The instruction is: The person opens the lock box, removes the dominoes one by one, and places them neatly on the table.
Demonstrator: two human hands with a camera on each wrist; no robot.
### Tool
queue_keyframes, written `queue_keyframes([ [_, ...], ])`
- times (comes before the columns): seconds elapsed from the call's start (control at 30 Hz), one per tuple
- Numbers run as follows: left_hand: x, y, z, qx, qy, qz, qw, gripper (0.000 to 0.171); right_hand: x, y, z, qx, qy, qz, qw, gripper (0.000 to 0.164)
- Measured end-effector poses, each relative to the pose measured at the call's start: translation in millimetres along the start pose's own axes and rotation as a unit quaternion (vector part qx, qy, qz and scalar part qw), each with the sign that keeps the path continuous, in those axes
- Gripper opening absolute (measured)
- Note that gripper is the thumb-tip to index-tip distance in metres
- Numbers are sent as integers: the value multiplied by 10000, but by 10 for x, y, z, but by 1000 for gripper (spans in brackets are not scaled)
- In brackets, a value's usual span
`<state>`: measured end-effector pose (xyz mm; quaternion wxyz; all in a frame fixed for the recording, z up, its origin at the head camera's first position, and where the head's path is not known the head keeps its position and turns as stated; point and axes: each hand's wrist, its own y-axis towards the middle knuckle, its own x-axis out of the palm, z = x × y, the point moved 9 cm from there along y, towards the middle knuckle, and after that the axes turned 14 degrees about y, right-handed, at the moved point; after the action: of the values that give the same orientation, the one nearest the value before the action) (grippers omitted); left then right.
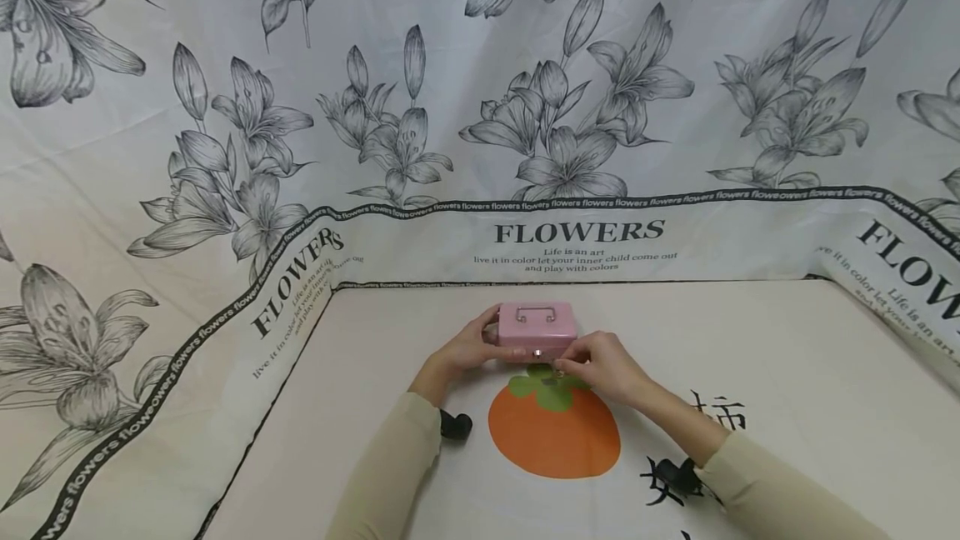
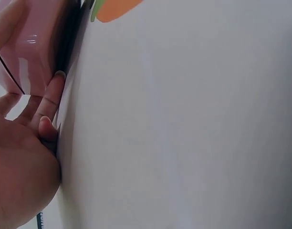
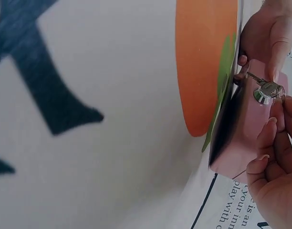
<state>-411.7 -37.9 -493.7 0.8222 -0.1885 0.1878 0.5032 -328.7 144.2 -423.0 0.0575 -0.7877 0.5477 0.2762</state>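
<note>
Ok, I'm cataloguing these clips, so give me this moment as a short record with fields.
Container: pink box, closed, handle on top
Left hand: grips the box's left end in the head view
Right hand: pinches a ringed key
Key position: near the front lock, not inserted
Table: white, with an orange fruit print
Backdrop: flower-print cloth

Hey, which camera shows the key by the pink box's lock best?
The right wrist view: the key appears largest there, its blade in plain sight near the lock. The head view shows only a tiny speck at the right hand; the left wrist view doesn't show it.
</note>
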Motion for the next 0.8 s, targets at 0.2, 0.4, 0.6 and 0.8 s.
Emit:
queue_keyframes([
  [0.2,-4,4,28,101,-130,-19,9999,89,49,33,-7,-47,-53,-7,10000,11],
  [0.4,-8,10,30,89,-226,-31,9997,89,67,55,-20,-66,-189,145,9997,13],
  [0.6,-13,11,19,35,-297,-14,9996,91,106,53,-20,67,-213,262,9994,14],
  [0.8,-8,-2,-16,-105,-298,-19,9995,94,172,43,-47,104,-101,199,9997,12],
])
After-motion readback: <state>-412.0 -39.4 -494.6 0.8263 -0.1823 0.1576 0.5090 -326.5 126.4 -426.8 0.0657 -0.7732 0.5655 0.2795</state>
